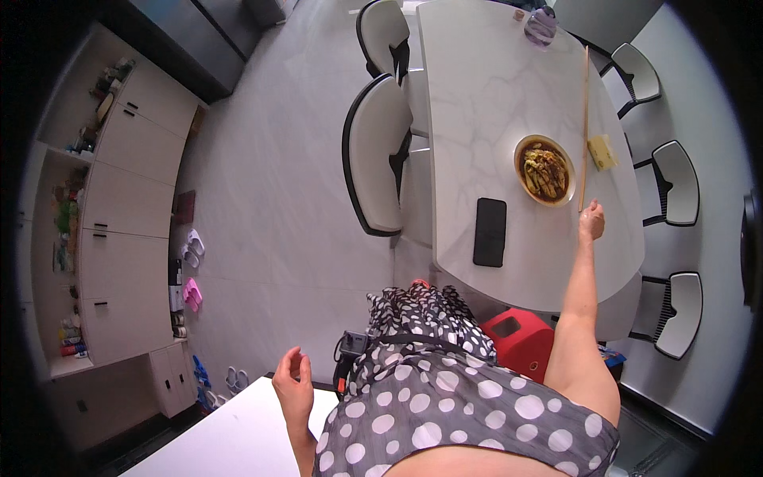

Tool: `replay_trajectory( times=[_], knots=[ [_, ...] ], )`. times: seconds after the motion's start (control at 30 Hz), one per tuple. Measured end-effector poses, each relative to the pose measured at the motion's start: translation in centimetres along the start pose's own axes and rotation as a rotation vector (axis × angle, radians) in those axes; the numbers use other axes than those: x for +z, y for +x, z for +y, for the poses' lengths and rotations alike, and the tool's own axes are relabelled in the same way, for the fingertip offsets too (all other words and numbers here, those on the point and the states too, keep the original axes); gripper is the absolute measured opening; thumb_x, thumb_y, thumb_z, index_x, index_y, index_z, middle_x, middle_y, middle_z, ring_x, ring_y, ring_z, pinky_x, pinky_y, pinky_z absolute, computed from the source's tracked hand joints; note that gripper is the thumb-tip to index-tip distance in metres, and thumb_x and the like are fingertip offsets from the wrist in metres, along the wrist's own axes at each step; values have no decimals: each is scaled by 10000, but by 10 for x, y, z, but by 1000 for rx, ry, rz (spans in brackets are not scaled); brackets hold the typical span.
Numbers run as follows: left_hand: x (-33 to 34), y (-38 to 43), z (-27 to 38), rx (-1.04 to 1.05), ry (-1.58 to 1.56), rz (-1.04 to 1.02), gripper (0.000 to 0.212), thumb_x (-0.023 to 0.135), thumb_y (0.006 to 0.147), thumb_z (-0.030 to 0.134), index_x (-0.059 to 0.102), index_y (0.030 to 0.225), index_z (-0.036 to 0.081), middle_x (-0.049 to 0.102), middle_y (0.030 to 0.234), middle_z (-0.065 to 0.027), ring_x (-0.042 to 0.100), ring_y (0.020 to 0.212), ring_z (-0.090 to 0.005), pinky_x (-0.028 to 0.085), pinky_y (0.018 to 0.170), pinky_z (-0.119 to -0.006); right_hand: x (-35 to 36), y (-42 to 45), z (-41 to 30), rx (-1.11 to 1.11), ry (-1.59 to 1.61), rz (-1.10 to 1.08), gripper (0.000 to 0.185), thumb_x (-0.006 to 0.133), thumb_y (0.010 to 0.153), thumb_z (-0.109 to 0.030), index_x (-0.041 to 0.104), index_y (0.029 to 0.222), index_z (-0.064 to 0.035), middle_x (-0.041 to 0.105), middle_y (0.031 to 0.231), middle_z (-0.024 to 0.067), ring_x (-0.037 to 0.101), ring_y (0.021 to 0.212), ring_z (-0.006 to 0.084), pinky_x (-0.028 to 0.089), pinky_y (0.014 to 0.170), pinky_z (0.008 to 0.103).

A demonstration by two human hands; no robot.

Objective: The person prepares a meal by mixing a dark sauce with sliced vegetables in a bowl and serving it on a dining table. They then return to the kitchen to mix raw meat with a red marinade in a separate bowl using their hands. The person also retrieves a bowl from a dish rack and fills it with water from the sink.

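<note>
My right hand (pixel 592 222) is over the marble-patterned table (pixel 465 107), its fingers curled, at the near end of a long thin wooden stick (pixel 585 119); whether it grips the stick is unclear. Left of the stick, an oval dish (pixel 569 194) holds cooked leafy vegetables (pixel 545 173) in brown sauce. A yellow packet (pixel 602 152) lies on the stick's right side. Closer to me, a black smartphone-like slab (pixel 490 232) rests on the table. My left hand (pixel 295 381) hangs at lower left above a white surface, fingers apart and slightly bent, holding nothing.
White-and-black chairs (pixel 378 158) stand along both table sides. A purplish clear jug (pixel 540 27) stands at the far end. Beside my body is a red plastic object (pixel 521 343). The white surface (pixel 238 435) is at lower left; slippers (pixel 192 295) lie by the cabinets (pixel 128 262).
</note>
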State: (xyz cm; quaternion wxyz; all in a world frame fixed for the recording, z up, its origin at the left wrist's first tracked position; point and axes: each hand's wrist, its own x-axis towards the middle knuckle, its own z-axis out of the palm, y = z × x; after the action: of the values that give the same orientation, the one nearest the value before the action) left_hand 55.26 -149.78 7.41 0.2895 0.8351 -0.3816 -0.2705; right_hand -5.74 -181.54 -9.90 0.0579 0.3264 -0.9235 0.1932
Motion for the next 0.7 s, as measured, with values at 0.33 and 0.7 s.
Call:
replay_trajectory(
  times=[0.33, 0.7],
  knots=[
    [-2, 49, 13, 56, 35, -54, 230, 602, 818, 82, 588, 1016, -33, 632, 840, -131, 623, 714, -200, 499, 658, -306, 77, 44, 37, -289, -35, -187, 182, 533, 807, -164, 599, 851, 0, 623, 884, 210, 593, 862, 360, 470, 720, 458],
    [-78, 123, -43, 17, -36, -125, 249, 618, 818, 125, 594, 1011, -31, 638, 852, -137, 639, 720, -221, 514, 666, -305, -90, 56, 12, 588, 1624, -420, 468, 487, 881, -530, 312, 650, -163, 177, 501, -49, 168, 385, 87, 167, 355, 248]
  ],
)
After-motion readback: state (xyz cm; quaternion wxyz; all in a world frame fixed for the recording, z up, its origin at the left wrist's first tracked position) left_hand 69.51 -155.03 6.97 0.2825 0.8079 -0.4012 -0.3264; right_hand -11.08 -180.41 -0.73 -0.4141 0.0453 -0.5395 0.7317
